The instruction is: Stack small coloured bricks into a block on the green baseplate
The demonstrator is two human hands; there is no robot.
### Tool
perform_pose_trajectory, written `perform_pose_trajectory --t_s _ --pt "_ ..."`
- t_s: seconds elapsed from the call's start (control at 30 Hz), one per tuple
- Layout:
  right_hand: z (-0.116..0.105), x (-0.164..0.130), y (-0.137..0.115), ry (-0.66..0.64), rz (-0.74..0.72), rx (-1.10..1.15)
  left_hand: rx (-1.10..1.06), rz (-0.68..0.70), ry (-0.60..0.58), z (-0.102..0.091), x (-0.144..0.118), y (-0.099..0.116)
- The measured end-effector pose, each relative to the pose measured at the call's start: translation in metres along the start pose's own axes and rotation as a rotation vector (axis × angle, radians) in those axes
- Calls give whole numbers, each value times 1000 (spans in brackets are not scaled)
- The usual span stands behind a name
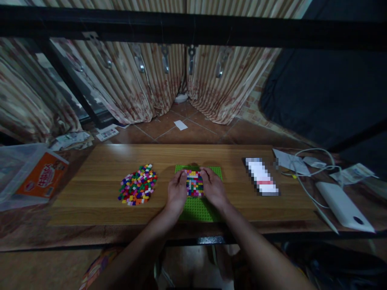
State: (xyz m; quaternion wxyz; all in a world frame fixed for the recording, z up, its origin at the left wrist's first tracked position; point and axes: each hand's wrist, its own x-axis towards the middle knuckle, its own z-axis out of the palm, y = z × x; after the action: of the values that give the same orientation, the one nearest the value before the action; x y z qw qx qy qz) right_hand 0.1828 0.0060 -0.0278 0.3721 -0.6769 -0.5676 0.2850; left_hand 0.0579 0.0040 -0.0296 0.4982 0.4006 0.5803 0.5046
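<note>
A rectangular block of many-coloured building bricks [195, 184] sits over the green studded baseplate [199, 211] in front of me. My left hand [177, 189] grips its left side, with the thumb along the near edge of the top. On the opposite side my right hand [213, 187] clasps it in the same way, fingers curled around the far corner. Whether the block is fixed to the baseplate or only rests on it, I cannot tell. To the left lies a loose heap of small coloured bricks [138, 185], apart from both hands.
The wooden board [105, 213] carries these things and a phone-like blurred object [261, 177] on the right. Beyond it lie a white power bank [344, 207], cables and papers. A clear plastic bin [21, 161] with an orange packet stands left. A dark bar [193, 30] crosses above.
</note>
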Motion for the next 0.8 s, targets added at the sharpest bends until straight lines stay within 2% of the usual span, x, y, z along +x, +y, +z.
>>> perform_pose_trajectory --t_s 0.23,0.43,0.8 --pt "2 2 0 -34 -29 57 -62 -18 23 0 -1 1" --pt "4 4 -1 -53 -14 70 -216 -114 15 -5 7 6" --pt "10 8 0 -95 -21 39 -268 -139 58 -6 14 7"
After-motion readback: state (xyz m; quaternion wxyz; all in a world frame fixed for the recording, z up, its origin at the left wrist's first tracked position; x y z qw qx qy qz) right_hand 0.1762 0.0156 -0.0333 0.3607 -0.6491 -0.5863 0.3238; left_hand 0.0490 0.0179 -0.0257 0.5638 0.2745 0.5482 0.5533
